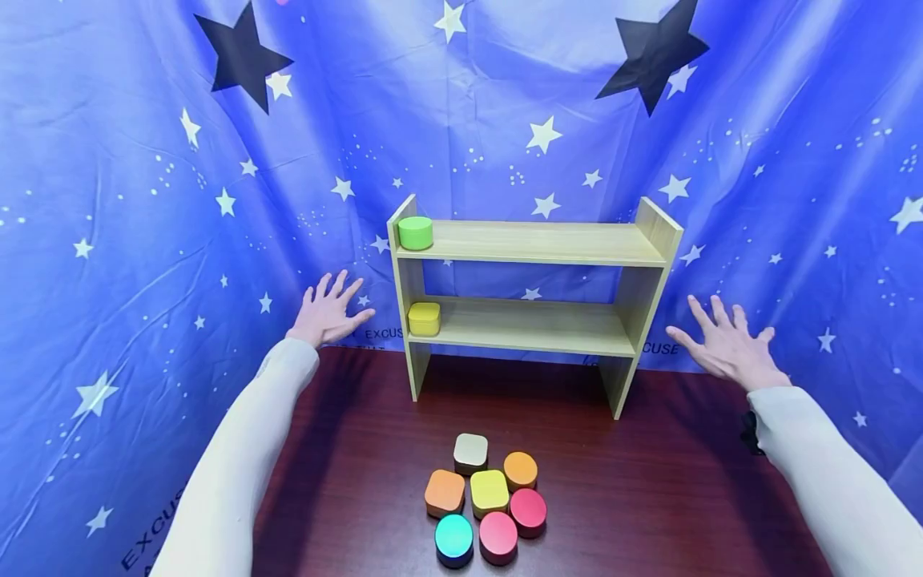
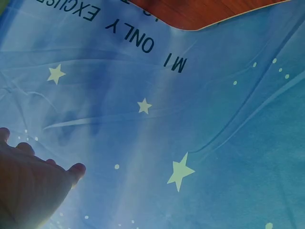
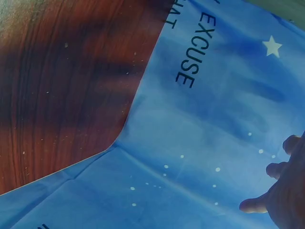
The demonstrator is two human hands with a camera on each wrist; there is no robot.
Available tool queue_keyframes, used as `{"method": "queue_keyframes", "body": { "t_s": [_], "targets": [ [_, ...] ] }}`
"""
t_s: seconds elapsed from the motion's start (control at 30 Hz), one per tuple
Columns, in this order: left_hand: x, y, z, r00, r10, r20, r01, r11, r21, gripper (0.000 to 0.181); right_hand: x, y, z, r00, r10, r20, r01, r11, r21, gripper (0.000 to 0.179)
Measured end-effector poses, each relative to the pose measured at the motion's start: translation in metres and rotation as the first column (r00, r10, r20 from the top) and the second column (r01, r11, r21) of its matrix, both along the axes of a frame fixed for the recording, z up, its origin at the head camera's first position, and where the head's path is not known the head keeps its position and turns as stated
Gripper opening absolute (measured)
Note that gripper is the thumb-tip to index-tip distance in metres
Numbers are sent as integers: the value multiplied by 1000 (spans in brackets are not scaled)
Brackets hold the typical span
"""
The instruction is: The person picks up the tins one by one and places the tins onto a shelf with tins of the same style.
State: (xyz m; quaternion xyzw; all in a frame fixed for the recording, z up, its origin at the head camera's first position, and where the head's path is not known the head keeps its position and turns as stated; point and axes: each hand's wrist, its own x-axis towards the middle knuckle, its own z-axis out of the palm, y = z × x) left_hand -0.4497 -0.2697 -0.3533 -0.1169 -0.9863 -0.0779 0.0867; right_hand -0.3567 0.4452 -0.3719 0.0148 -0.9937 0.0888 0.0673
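Observation:
My left hand [image 1: 328, 312] is held up left of a two-tier wooden shelf [image 1: 534, 340], fingers spread, holding nothing. On the shelf's other side my right hand [image 1: 730, 344] is raised the same way, with nothing in it. A green round block [image 1: 416, 234] stands at the left end of the upper board. Below it, a yellow rounded-square block [image 1: 425, 319] sits at the left end of the lower board. Each wrist view catches only part of its hand, the left hand [image 2: 33, 183] and the right hand [image 3: 288, 191], against blue cloth.
In front of the shelf, several blocks cluster on the dark red table [image 1: 346, 481]: white [image 1: 471, 451], orange square [image 1: 444, 490], orange round [image 1: 520, 470], yellow [image 1: 489, 491], blue [image 1: 454, 538], pink-red [image 1: 498, 535] and red [image 1: 529, 510]. Starry blue cloth [image 1: 476, 104] hangs behind and at both sides.

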Motion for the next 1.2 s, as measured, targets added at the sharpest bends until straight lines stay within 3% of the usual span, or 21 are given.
{"method": "queue_keyframes", "body": {
  "t_s": [0.33,0.5,0.67,0.8,0.9,0.97,1.03,1.2],
  "targets": [
    [1,-3,8,999,-2,-39,2,1000,3,87,3,-7,10,998,5,-57,-7,1000,-20,97],
    [8,-2,10,998,-17,-59,18,1000,17,89,7,-10,10,996,7,-91,-11,999,-42,95],
    [17,1,3,992,-22,-121,40,988,148,88,17,-18,10,990,23,-141,-34,996,-78,91],
    [25,6,-7,985,-32,-172,80,957,280,86,25,-26,4,985,40,-168,-56,994,-95,87],
    [32,12,-13,979,-41,-201,115,922,371,84,32,-32,-2,981,48,-190,-72,990,-120,83],
    [37,18,-15,974,-45,-224,144,882,449,81,38,-37,-4,976,56,-208,-88,985,-146,81],
    [40,26,-16,966,-48,-252,182,821,541,77,44,-41,-7,970,67,-232,-110,978,-178,79],
    [45,49,-10,949,0,-314,241,640,729,62,58,-56,-12,947,110,-301,-189,950,-249,81]
  ]
}}
